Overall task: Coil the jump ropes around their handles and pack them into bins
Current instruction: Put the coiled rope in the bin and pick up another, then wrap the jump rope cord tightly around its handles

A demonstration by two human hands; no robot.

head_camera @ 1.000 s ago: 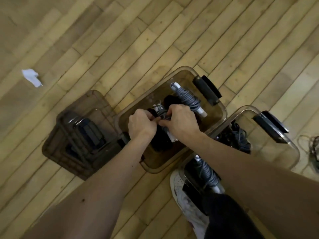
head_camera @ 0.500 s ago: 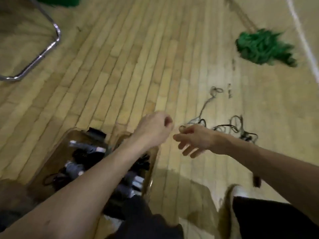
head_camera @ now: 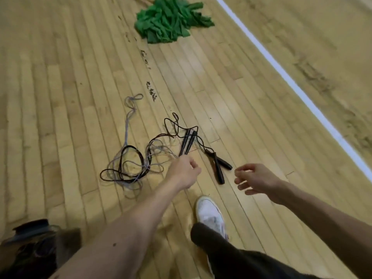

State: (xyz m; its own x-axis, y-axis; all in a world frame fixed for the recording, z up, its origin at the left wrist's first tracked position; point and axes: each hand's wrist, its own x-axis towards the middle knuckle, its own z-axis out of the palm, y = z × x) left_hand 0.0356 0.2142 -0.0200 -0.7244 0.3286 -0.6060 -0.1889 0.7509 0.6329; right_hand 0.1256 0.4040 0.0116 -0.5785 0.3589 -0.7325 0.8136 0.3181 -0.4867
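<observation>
Loose jump ropes lie tangled on the wooden floor: a black rope (head_camera: 128, 158) and a grey rope (head_camera: 127, 125). One pair of black handles (head_camera: 188, 140) lies side by side, its near end meeting the knuckles of my left hand (head_camera: 184, 172), whose fingers are curled; a grip on them is not visible. A second pair of black handles (head_camera: 219, 168) lies splayed between my hands. My right hand (head_camera: 253, 178) hovers just right of it with fingers relaxed and holds nothing. A bin (head_camera: 30, 250) with dark coiled ropes shows at the bottom left.
A green pile of fabric strips (head_camera: 171, 19) lies on the floor far ahead. A white painted line (head_camera: 291, 81) runs diagonally on the right. My white shoe (head_camera: 210, 214) and dark trouser leg stand just behind the hands.
My hands left the bins, and the view swung to the loose ropes on the floor. Both arms have reached forward; the left hand now meets the nearer handle pair.
</observation>
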